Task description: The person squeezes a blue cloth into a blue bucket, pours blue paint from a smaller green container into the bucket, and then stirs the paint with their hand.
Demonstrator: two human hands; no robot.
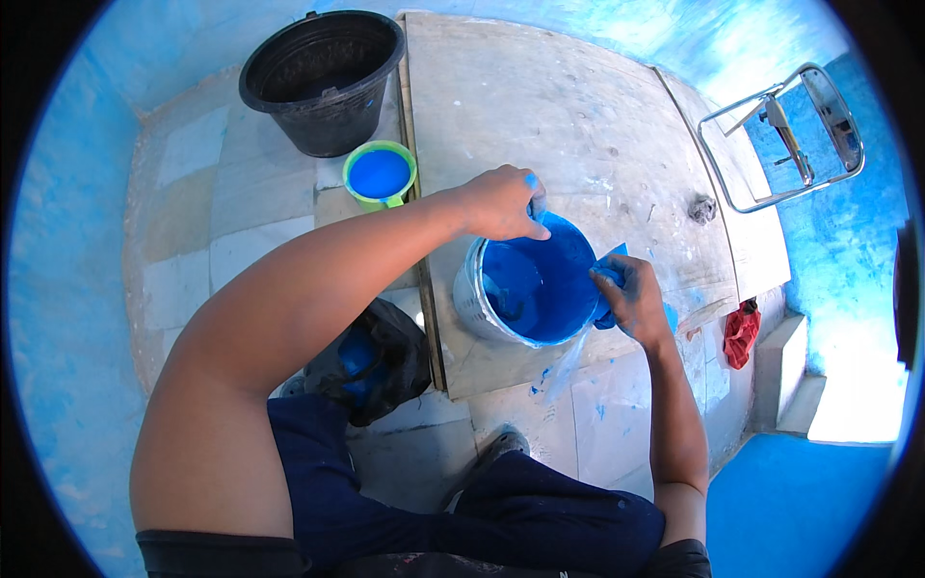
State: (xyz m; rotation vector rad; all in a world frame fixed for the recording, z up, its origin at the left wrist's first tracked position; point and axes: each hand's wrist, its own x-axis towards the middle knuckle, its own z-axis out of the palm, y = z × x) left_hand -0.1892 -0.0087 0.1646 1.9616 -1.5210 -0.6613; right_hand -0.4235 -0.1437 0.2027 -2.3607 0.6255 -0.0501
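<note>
Nearest the camera, the person's bare left arm [270,318] bends above navy trousers [568,511]. Mottled blue walls [72,250] enclose a tiled floor [173,231], on which lies a pale, stained wooden board [511,106]; a metal-framed folding chair [840,116] stands by its far right corner, a red cloth [741,334] near its near right one. Along the board's left edge are a black tub [332,125], a lime-green mug [370,204] holding blue liquid [379,174] and a black plastic bag [400,352]. By its near left corner sits a white bucket [472,306], coated blue inside, mouth upward, long axis roughly upright; any slight tilt cannot be judged. The left hand [506,204] is narrowed at the far rim, its grip unclear; the right hand [631,301] pinches a crumpled blue sheet [615,253] beside the right rim.
</note>
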